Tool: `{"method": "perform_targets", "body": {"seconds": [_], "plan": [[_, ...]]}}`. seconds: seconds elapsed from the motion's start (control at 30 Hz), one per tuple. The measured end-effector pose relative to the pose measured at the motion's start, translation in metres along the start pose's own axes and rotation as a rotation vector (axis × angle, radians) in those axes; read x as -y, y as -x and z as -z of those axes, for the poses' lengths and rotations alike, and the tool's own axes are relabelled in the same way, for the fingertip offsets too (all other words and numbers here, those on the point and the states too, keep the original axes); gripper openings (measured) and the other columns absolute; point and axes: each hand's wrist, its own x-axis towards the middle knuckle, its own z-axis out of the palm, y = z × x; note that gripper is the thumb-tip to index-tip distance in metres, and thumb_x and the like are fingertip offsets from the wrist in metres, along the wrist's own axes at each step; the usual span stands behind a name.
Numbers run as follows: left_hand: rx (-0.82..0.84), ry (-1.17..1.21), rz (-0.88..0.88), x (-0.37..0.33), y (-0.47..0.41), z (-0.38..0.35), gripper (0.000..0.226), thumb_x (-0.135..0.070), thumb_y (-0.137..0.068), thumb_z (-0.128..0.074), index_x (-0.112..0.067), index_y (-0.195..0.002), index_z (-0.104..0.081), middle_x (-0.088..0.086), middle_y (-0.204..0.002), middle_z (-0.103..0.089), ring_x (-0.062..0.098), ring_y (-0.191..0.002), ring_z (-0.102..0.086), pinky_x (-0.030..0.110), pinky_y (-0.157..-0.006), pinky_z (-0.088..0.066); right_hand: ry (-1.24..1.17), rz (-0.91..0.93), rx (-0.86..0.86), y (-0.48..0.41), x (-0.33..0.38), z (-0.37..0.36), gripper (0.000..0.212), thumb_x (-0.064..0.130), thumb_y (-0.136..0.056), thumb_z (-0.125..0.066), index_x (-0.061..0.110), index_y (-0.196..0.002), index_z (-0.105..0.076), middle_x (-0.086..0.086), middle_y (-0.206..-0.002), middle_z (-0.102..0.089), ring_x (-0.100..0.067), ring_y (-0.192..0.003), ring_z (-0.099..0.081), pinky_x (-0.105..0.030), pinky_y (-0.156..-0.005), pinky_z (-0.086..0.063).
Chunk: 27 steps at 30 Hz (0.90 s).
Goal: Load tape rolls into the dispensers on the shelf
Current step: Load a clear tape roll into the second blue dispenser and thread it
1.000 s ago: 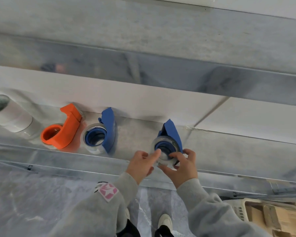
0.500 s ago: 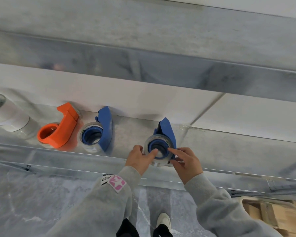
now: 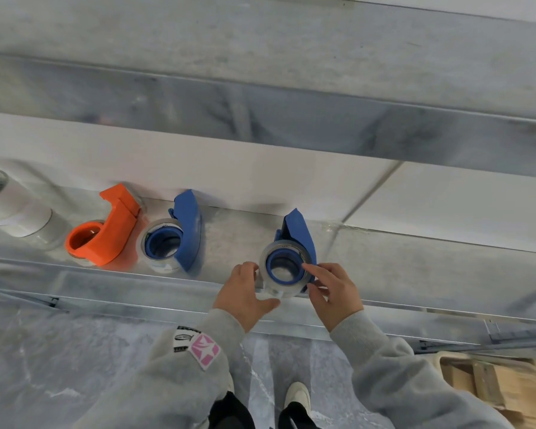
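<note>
The tape roll [image 3: 291, 244] sits round the blue hub of the blue dispenser [image 3: 298, 229], which lies on the shelf [image 3: 415, 267] close to its front edge, with its handle end pointing toward the back edge and the white wall [image 3: 260, 181]. My left hand [image 3: 243, 292] holds the roll at its lower left rim, fingers curled against the side and thumb stretched along underneath, where a pale bit of tape shows; I cannot tell whether that bit is a loose end. My right hand [image 3: 334, 292] grips the dispenser from the right, forefinger laid on the roll's right rim and the other fingers curled round the blue body. Further toward the left end of the shelf lies a second blue dispenser [image 3: 190, 230] with a clear roll [image 3: 158, 226] already on its hub, apart from the one I hold. Just beside it on the left is an orange dispenser [image 3: 115, 227], its round end toward the front edge. At the far left edge of the view stand stacked white rolls [image 3: 19, 213], leaning in the wide lens. Above the wall runs an upper metal shelf [image 3: 260, 119]. Both my grey sleeves reach in from below, the left one with a pink star patch [image 3: 205, 351]. Below the front edge I see the grey floor [image 3: 44, 366], one pale shoe [image 3: 297, 394], and a cardboard box [image 3: 508, 385] at the lower right.
</note>
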Motion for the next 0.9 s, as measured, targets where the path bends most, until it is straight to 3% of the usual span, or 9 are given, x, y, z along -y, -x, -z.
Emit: {"method": "perform_targets", "body": {"seconds": [0.07,0.13,0.27,0.37,0.43,0.53,0.7,0.8,0.9], "plan": [[-0.084,-0.023,-0.026,0.002,-0.002,0.000,0.036,-0.034,-0.076,-0.074,-0.020,-0.100,-0.052,-0.001,-0.105,-0.057,0.014,-0.091,-0.058,0.028,-0.085,-0.050,0.001,-0.026,-0.001,0.000,0.001,0.000,0.039,0.003,-0.086,-0.059,0.017,-0.122,-0.061,0.004,-0.109,-0.050,-0.015,-0.088,-0.059,-0.022,-0.083,-0.052],[-0.117,-0.031,-0.085,0.006,-0.004,0.003,0.015,-0.026,-0.082,-0.069,-0.020,-0.083,-0.056,0.000,-0.097,-0.061,0.014,-0.087,-0.060,0.032,-0.084,-0.052,-0.009,-0.047,-0.003,-0.001,0.002,0.002,0.037,0.003,-0.085,-0.058,0.016,-0.120,-0.062,0.004,-0.108,-0.050,-0.016,-0.089,-0.059,-0.023,-0.084,-0.052],[-0.174,0.051,-0.211,0.010,-0.007,0.009,0.019,-0.009,-0.080,-0.066,-0.015,-0.068,-0.054,0.002,-0.125,-0.061,0.016,-0.104,-0.061,0.037,-0.092,-0.052,-0.018,-0.100,-0.049,-0.001,0.000,0.003,0.032,0.003,-0.084,-0.058,0.016,-0.113,-0.064,0.004,-0.104,-0.052,-0.017,-0.085,-0.059,-0.026,-0.080,-0.054],[-0.164,0.237,-0.134,0.004,-0.006,0.013,0.017,-0.016,-0.079,-0.071,-0.021,-0.072,-0.056,-0.002,-0.126,-0.061,0.011,-0.092,-0.065,0.034,-0.087,-0.056,-0.032,-0.129,-0.068,-0.001,-0.002,0.004,0.030,0.004,-0.085,-0.058,0.018,-0.111,-0.065,0.005,-0.104,-0.053,-0.017,-0.084,-0.060,-0.025,-0.078,-0.053],[-0.045,0.346,-0.041,-0.002,0.001,0.012,0.028,-0.033,-0.072,-0.078,-0.025,-0.088,-0.056,-0.007,-0.115,-0.063,0.008,-0.091,-0.064,0.029,-0.083,-0.056,-0.046,-0.139,-0.075,-0.001,-0.002,0.004,0.029,0.004,-0.084,-0.060,0.019,-0.108,-0.066,0.005,-0.103,-0.054,-0.016,-0.083,-0.060,-0.024,-0.077,-0.053],[0.035,0.153,-0.021,-0.006,0.010,0.002,0.058,-0.048,-0.061,-0.083,-0.027,-0.101,-0.048,-0.010,-0.103,-0.057,0.008,-0.093,-0.058,0.025,-0.084,-0.052,-0.057,-0.157,-0.085,-0.002,-0.001,0.003,0.028,0.003,-0.083,-0.061,0.020,-0.105,-0.066,0.006,-0.102,-0.054,-0.015,-0.082,-0.060,-0.022,-0.075,-0.052],[-0.018,-0.180,-0.085,-0.008,0.011,-0.012,0.044,-0.056,-0.081,-0.061,-0.020,-0.106,-0.063,-0.005,-0.104,-0.066,0.013,-0.096,-0.060,0.027,-0.088,-0.049,-0.027,-0.168,-0.064,-0.001,0.003,0.005,0.027,0.004,-0.084,-0.059,0.019,-0.105,-0.065,0.006,-0.105,-0.051,-0.015,-0.083,-0.059,-0.025,-0.077,-0.053],[-0.054,-0.200,-0.117,-0.008,0.009,-0.013,0.038,-0.047,-0.090,-0.053,-0.019,-0.111,-0.065,-0.003,-0.108,-0.068,0.015,-0.100,-0.062,0.028,-0.090,-0.047,0.062,-0.144,-0.033,-0.003,0.003,0.003,0.023,0.005,-0.086,-0.056,0.016,-0.104,-0.063,0.002,-0.112,-0.049,-0.011,-0.078,-0.054,-0.024,-0.076,-0.053],[-0.087,-0.183,-0.177,-0.006,0.008,-0.014,0.027,-0.037,-0.092,-0.052,-0.018,-0.102,-0.069,-0.001,-0.100,-0.070,0.018,-0.093,-0.064,0.031,-0.087,-0.049,0.102,-0.127,-0.021,-0.003,0.003,0.001,0.020,0.008,-0.087,-0.055,0.015,-0.104,-0.064,-0.003,-0.121,-0.049,-0.012,-0.076,-0.054,-0.025,-0.077,-0.053]]}}
